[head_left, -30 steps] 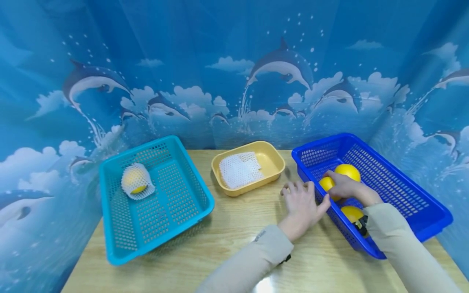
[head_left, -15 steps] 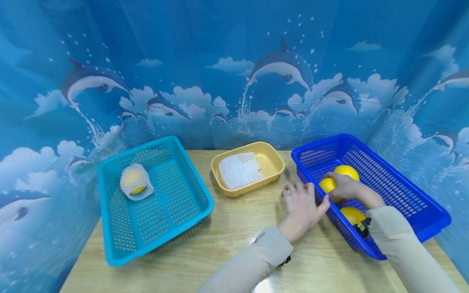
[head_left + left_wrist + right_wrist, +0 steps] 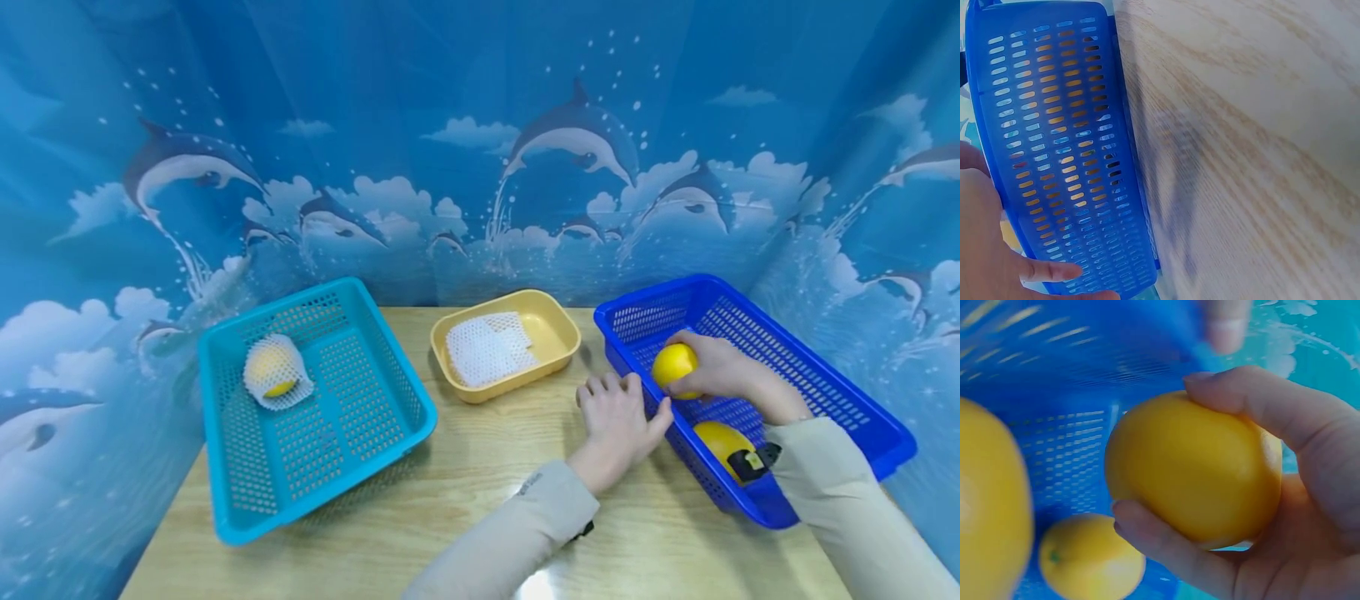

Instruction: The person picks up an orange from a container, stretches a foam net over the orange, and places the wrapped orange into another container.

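My right hand (image 3: 712,371) holds a round yellow, orange-like fruit (image 3: 673,370) inside the blue basket (image 3: 821,400). The thumb and fingers curve round this fruit (image 3: 1194,469) in the right wrist view. A second fruit (image 3: 723,446) lies under the right wrist. Another one (image 3: 1092,556), with a green stem spot, sits lower in the basket. My left hand (image 3: 618,421) is at the basket's near left side, with its thumb touching the rim. Its fingers are spread loosely outside the wall; in the left wrist view the hand (image 3: 985,237) appears beside the slotted blue wall (image 3: 1060,125).
A yellow tray (image 3: 558,346) with white foam netting (image 3: 491,348) stands at the middle back. To the left, a teal basket (image 3: 352,417) holds a fruit in a foam net (image 3: 276,372). All three containers stand on a wooden table (image 3: 465,475), with a dolphin-printed curtain behind.
The right hand has shifted slightly right and raised the fruit a little, now covering the fruit behind it. The left hand has stayed at the basket rim.
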A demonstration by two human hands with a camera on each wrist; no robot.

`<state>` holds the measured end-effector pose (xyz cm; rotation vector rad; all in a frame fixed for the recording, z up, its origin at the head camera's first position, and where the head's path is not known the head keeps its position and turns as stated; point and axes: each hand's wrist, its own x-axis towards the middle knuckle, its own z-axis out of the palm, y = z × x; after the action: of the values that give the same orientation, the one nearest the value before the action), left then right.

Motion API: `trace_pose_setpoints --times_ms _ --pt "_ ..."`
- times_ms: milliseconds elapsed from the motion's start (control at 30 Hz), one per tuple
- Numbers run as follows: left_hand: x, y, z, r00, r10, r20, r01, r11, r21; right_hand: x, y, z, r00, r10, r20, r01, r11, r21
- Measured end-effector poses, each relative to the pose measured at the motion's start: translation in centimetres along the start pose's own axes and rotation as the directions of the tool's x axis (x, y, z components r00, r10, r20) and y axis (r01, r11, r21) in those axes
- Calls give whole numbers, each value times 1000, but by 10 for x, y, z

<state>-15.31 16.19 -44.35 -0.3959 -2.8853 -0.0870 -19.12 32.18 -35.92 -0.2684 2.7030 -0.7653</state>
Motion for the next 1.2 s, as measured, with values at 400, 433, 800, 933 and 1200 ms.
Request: trace_pose_setpoints --times_ms 400,433,800,933,1200 --pt "-3 1 -5 1000 15 19 -15 1000 7 -16 -31 -12 993 -80 -85 69 990 -123" --pt "-3 1 -6 1000 18 21 -18 1000 5 -17 -32 -12 991 -92 -92 79 988 -135" --pt "-21 -16 -27 997 43 57 -35 991 -130 -36 -61 -9 981 -137 -139 108 975 -195" --pt "-34 -29 -37 993 64 98 -36 965 -260 -43 -72 -5 975 -161 -153 128 970 -207" --pt "-59 -58 -49 981 107 161 -16 875 -485 -56 -83 8 955 -235 -179 193 955 -224"
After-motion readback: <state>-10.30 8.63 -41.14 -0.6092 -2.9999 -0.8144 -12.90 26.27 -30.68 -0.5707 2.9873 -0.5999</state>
